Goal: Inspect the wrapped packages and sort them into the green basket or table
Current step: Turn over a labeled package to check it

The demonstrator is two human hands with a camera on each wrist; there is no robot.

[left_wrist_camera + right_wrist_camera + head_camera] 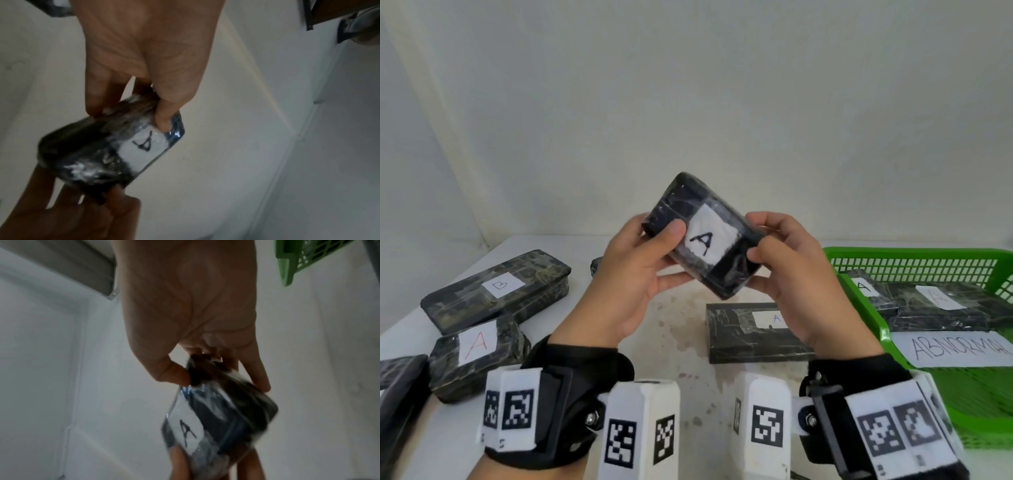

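A small black package (702, 236) wrapped in clear film, with a white label marked "A", is held tilted in the air above the table's middle. My left hand (650, 253) grips its left end, thumb on the front face. My right hand (774, 253) pinches its right end between thumb and fingers. In the left wrist view the package (111, 152) hangs below my left thumb (164, 120). The right wrist view shows the package (218, 423) blurred under my right fingers (261, 379). The green basket (866, 301) stands at the right and holds two wrapped packages (941, 308).
On the white table (681, 335) lie a long package marked "B" (496, 291), a package marked "A" (476, 356) at the left, another dark one (400, 394) at the left edge, and an "A" package (750, 332) under my right hand. A paper reading "ABNORMAL" (955, 347) lies in the basket.
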